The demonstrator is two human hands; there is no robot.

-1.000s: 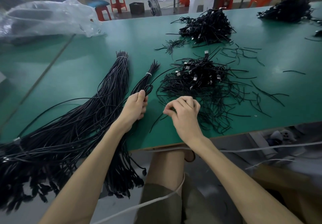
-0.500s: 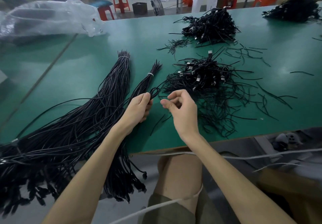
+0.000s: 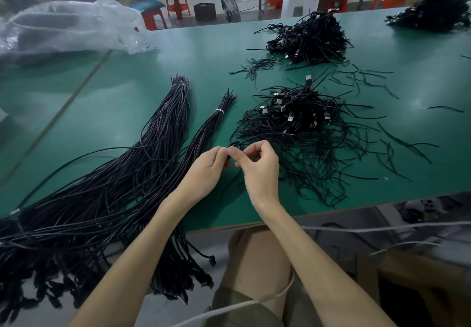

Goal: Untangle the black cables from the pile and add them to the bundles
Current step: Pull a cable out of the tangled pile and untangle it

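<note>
Drawn together since half a second ago: left hand [image 3: 206, 171] and right hand [image 3: 260, 167], then a little apart, now fingertip to fingertip above the near part of the table [image 3: 122, 102]. Both curled, thumb and forefinger of each pinching one thin black cable [image 3: 262, 136]; other fingers of the right folded loosely toward the palm. Arcs from the pinch out to the right, smooth and round, ending in a bare reddish tip over the near fringe of the pile [image 3: 300, 112].

Counted on the matte green top: three tangled heaps. Nearest, just beyond the hands, a low mound of wiry black strands studded with silvery rectangular plugs. Second pile [image 3: 311, 39] farther back, taller and denser; third pile [image 3: 433, 16] at the far right corner.

Two bundles left of the hands, straight and faintly glossy, each cinched near its far end by one white band. Large bundle [image 3: 165, 128] thick, fanning wide toward the near edge. Small bundle [image 3: 211, 128] slim, just beside the left hand. Both hanging over the table edge.

Scattered around the piles, short black strands [image 3: 369, 82], thin and kinked. At far left, one crumpled clear plastic bag [image 3: 71, 26]. Beyond the table, red plastic stools [image 3: 175, 3] and one round fan [image 3: 231, 9] on the floor. Across the lap, one pale cord [image 3: 254, 303].
</note>
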